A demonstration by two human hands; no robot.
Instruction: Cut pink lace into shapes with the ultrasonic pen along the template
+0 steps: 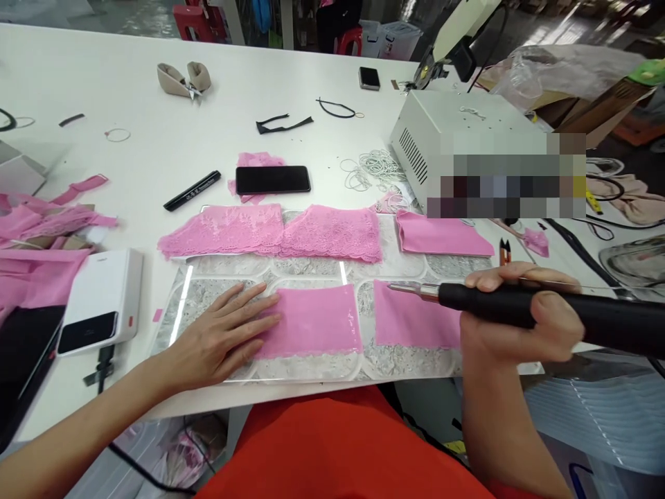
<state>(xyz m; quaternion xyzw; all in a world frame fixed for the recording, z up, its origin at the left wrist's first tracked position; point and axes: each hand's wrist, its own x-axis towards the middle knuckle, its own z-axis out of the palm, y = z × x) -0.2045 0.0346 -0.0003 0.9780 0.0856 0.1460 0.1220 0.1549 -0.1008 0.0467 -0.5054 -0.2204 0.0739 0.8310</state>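
Note:
My left hand [221, 333] lies flat, fingers spread, on the left edge of a pink fabric piece [316, 320] that rests on a glossy stone-patterned cutting plate [312, 267]. My right hand [519, 315] is wrapped round a black pen-shaped cutting tool [499, 305]. Its metal tip points left over the top edge of a second pink fabric piece [415, 322]. Two pink lace pieces [275, 232] lie side by side along the plate's far edge. A folded pink piece [441, 234] lies to their right.
A white control box [447, 135] stands at the right, with a heap of white elastic loops [374, 170] beside it. A black phone [273, 179], a black marker [192, 190], a white power bank [101, 298] and pink scraps [41, 222] lie about. Small snips [505, 251] sit right.

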